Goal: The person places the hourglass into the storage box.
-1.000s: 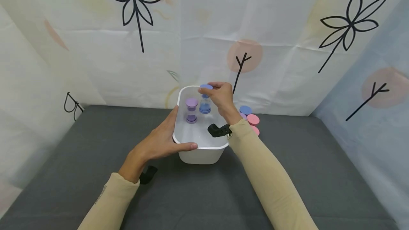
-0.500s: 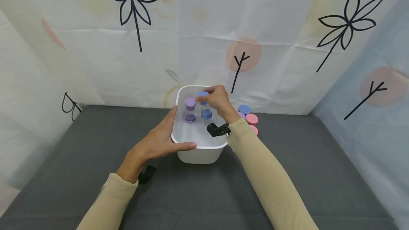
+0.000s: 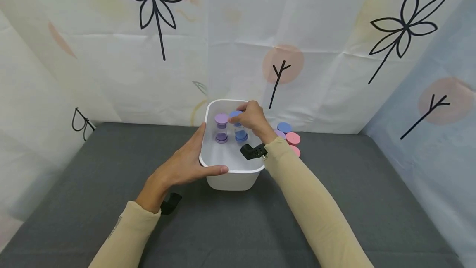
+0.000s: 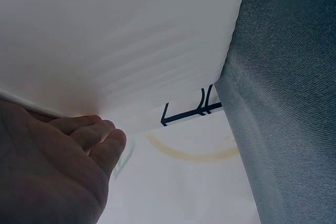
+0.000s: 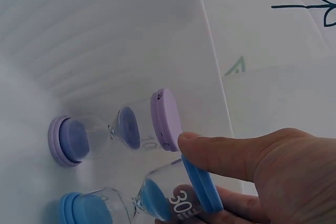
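Inside a white plastic tub (image 3: 234,182) stands a purple-capped sand timer (image 3: 221,120), upright and marked 10 in the right wrist view. Beside it is a blue-capped sand timer (image 5: 202,184), marked 30. My right hand (image 3: 254,118) pinches its top cap between thumb and fingers. The thumb (image 5: 226,153) lies close to the purple cap. Whether the blue timer's base (image 3: 241,137) touches the tub floor I cannot tell. My left hand (image 3: 182,163) rests at the tub's near left corner, fingers straight along the outer wall (image 4: 157,40) and thumb over the front rim.
Right of the tub, partly behind my right wrist, are several more capped pieces: a blue one (image 3: 284,127), a purple one (image 3: 280,134) and pink ones (image 3: 293,138). A grey cloth (image 3: 230,230) covers the table. A printed white curtain (image 3: 238,32) hangs behind.
My right hand has lowered the blue sand timer into the tub and brought it slightly nearer, beside the purple one. The left hand stays on the tub.
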Motion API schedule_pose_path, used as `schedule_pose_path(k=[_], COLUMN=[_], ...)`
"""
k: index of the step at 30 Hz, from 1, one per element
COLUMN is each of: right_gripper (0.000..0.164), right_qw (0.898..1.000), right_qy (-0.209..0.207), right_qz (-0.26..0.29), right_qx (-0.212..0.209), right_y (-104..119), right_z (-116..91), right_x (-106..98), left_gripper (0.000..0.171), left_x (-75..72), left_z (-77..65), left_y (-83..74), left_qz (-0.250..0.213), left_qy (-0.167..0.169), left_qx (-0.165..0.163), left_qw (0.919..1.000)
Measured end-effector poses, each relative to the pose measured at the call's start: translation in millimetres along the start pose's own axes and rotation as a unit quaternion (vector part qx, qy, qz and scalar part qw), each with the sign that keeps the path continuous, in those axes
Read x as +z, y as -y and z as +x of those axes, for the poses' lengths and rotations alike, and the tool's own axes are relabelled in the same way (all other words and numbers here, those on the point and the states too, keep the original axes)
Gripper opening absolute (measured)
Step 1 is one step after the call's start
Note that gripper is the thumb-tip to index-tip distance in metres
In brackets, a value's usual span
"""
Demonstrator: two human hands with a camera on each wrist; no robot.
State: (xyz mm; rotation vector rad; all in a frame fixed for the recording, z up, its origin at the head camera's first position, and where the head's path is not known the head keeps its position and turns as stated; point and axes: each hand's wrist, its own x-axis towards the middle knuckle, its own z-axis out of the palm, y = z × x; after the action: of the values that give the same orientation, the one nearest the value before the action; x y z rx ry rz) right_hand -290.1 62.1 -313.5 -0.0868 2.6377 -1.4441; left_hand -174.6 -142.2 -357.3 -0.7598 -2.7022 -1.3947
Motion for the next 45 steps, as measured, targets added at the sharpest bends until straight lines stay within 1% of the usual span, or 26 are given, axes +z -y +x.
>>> schedule_pose_path(k=[5,10,13,19,22,28,33,37,43,45], right_gripper=[0.054,0.055,0.055,0.045,0.044,0.047,0.048,0.049,0.052,0.05], right_qw=[1.0,0.999,0.999,0.998,0.998,0.997,0.997,0.996,0.997,0.996], right_qy=[0.005,0.005,0.003,0.01,0.016,0.028,0.034,0.037,0.028,0.021], right_qz=[-0.02,-0.034,-0.043,-0.056,-0.061,-0.07,-0.072,-0.076,-0.074,-0.078], right_qx=[0.0,-0.002,-0.005,-0.019,-0.023,-0.019,-0.024,-0.024,-0.021,-0.024], right_y=[1.3,0.8,0.1,-1.1,-0.9,-0.6,-0.4,0.1,-1.3,-1.5], right_z=[1.5,2.8,2.6,1.8,1.5,1.2,1.2,1.0,-0.1,-0.5], right_x=[-0.1,1.5,1.9,2.5,2.4,1.6,1.2,1.1,2.2,2.4], left_gripper=[0.121,0.122,0.122,0.121,0.121,0.121,0.122,0.123,0.124,0.124], left_x=[-1.0,-1.1,-1.3,-1.4,-1.5,-1.3,-1.2,-1.2,-0.9,-0.4], left_z=[0.9,0.5,0.4,0.2,0.3,0.5,-0.1,-0.5,-0.3,-0.5], left_y=[0.4,0.3,0.0,0.1,-0.2,-0.7,-1.1,-1.6,-0.3,0.0], left_qz=[0.0,0.0,0.0,-0.001,-0.003,-0.002,-0.005,-0.004,0.003,0.006], left_qy=[-0.002,0.0,0.001,-0.002,-0.002,-0.002,0.002,0.0,-0.001,-0.003], left_qx=[0.005,-0.001,0.002,0.005,0.005,0.001,-0.008,-0.01,0.0,0.0], left_qw=[1.0,1.0,1.0,1.0,1.0,1.0,0.9999,0.9999,1.0,1.0])
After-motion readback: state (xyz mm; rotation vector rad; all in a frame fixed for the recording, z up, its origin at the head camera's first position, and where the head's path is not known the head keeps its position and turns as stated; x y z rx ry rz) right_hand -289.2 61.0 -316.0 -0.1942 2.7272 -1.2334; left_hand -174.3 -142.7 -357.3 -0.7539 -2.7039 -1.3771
